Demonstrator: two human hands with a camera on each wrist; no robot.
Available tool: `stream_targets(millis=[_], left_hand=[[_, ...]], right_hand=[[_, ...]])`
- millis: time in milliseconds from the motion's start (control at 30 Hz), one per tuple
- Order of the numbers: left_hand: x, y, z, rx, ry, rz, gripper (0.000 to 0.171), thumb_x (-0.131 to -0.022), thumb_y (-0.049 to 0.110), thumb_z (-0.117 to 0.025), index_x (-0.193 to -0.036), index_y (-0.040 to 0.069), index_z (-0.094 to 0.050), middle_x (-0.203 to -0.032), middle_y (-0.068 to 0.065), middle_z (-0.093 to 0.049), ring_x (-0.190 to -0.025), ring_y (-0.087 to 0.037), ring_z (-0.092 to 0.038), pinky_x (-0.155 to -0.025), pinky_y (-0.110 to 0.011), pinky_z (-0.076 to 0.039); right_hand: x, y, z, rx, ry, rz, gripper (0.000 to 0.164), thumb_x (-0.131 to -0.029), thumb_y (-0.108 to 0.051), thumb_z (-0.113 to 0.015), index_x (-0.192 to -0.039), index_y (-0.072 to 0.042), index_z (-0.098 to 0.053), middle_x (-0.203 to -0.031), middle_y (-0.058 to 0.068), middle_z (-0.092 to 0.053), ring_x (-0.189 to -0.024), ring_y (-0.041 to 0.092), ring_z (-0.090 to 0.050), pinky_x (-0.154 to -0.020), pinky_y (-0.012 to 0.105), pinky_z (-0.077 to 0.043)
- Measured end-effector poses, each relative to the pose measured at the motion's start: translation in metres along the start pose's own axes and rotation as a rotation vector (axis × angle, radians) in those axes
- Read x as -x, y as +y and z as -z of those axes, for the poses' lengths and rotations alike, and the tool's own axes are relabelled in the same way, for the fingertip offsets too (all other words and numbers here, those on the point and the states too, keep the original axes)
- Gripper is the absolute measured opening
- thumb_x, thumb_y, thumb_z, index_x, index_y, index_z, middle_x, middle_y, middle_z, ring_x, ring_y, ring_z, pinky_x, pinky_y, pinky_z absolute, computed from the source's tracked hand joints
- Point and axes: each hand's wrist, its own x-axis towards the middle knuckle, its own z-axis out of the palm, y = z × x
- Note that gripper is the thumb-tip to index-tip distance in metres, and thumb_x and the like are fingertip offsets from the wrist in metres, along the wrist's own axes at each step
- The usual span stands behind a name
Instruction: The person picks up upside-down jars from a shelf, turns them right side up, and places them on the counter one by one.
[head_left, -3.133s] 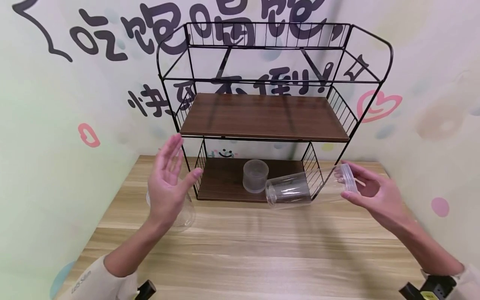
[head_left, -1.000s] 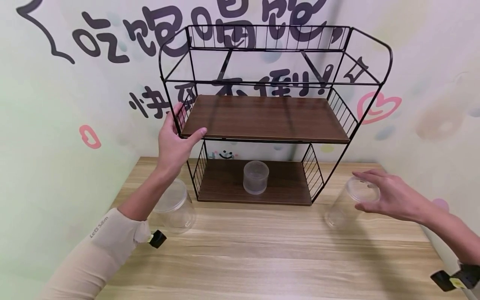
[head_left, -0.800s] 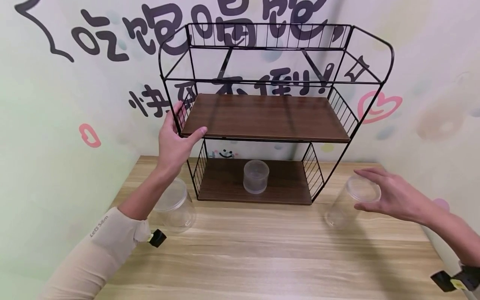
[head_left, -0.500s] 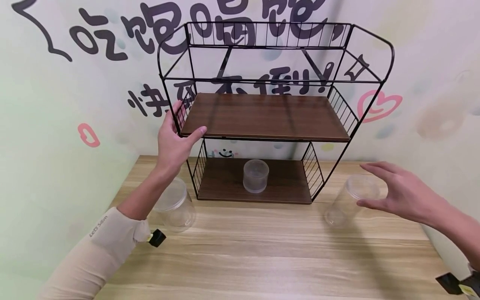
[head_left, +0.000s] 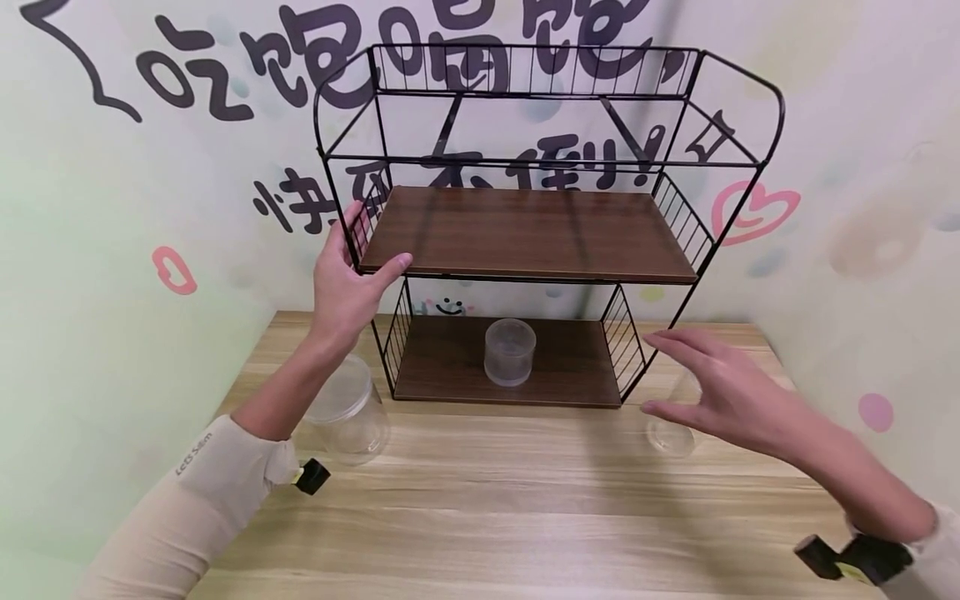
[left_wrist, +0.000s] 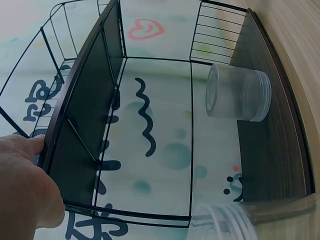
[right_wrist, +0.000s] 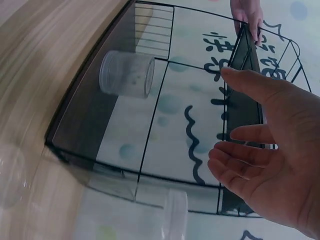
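Observation:
My left hand (head_left: 345,296) grips the left end of a black wire rack's brown middle shelf (head_left: 532,233), its thumb over the front edge and fingers behind the side rails. My right hand (head_left: 731,392) hovers at the rack's lower right, fingers and thumb apart, holding nothing; the right wrist view shows its fingers (right_wrist: 245,160) relaxed. Partly hidden behind that hand is a tall clear jar (head_left: 670,437) on the table. A small clear lidded jar (head_left: 510,354) stands upright on the bottom shelf (head_left: 442,367). Another clear jar (head_left: 347,417) stands left, partly covered by my left forearm.
The rack's top tier (head_left: 543,160) is an open frame with two crossbars and no board. A light wooden table (head_left: 510,500) lies under everything. Walls with painted lettering and hearts close in behind and on both sides.
My right hand set the tall jar upright on the table at the right, let go and moved left toward the rack. My left hand went up to the middle shelf and took hold of it.

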Motion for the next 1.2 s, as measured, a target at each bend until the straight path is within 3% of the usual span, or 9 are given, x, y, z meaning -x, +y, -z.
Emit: stream_targets(millis=[167, 433, 700, 1033, 1200], left_hand=[[0.000, 0.000, 0.002, -0.031, -0.007, 0.008, 0.087, -0.091, 0.008, -0.084, -0.164, 0.009, -0.037, -0.168, -0.007, -0.042, -0.155, -0.017, -0.039, -0.125, -0.021, -0.032], [-0.001, -0.002, 0.003, -0.050, -0.015, 0.007, 0.088, -0.090, 0.011, -0.085, -0.164, 0.009, -0.036, -0.168, -0.008, -0.041, -0.155, -0.017, -0.039, -0.126, -0.022, -0.032], [-0.002, -0.003, 0.004, -0.038, -0.019, 0.009, 0.089, -0.090, 0.010, -0.086, -0.163, 0.009, -0.037, -0.167, -0.008, -0.043, -0.154, -0.015, -0.040, -0.125, -0.021, -0.033], [-0.002, -0.003, 0.006, -0.049, -0.024, 0.015, 0.089, -0.090, 0.013, -0.086, -0.164, 0.009, -0.037, -0.166, -0.007, -0.044, -0.154, -0.014, -0.040, -0.125, -0.021, -0.033], [-0.002, -0.003, 0.006, -0.045, -0.026, 0.008, 0.089, -0.090, 0.012, -0.086, -0.163, 0.009, -0.037, -0.167, -0.007, -0.043, -0.155, -0.019, -0.040, -0.125, -0.022, -0.033]], right_hand=[[-0.021, -0.007, -0.023, -0.082, -0.052, -0.014, 0.083, -0.074, -0.032, -0.097, -0.143, 0.001, -0.063, -0.136, 0.021, -0.066, -0.121, 0.039, -0.066, -0.097, 0.057, -0.058], [-0.046, -0.015, -0.064, -0.175, -0.156, -0.146, 0.082, -0.083, -0.039, -0.091, -0.147, 0.000, -0.059, -0.144, 0.023, -0.061, -0.129, 0.041, -0.061, -0.102, 0.058, -0.056], [-0.066, -0.016, -0.101, -0.301, -0.087, -0.206, 0.083, -0.081, -0.032, -0.094, -0.147, 0.004, -0.058, -0.143, 0.026, -0.062, -0.109, 0.038, -0.074, -0.095, 0.050, -0.062], [-0.088, -0.011, -0.138, -0.440, -0.072, -0.324, 0.086, -0.082, -0.030, -0.093, -0.150, 0.006, -0.054, -0.140, 0.028, -0.064, -0.117, 0.044, -0.070, -0.101, 0.052, -0.060], [-0.096, -0.011, -0.152, -0.439, -0.092, -0.358, 0.090, -0.083, -0.034, -0.092, -0.154, 0.004, -0.050, -0.144, 0.029, -0.061, -0.118, 0.044, -0.070, -0.101, 0.050, -0.060]])
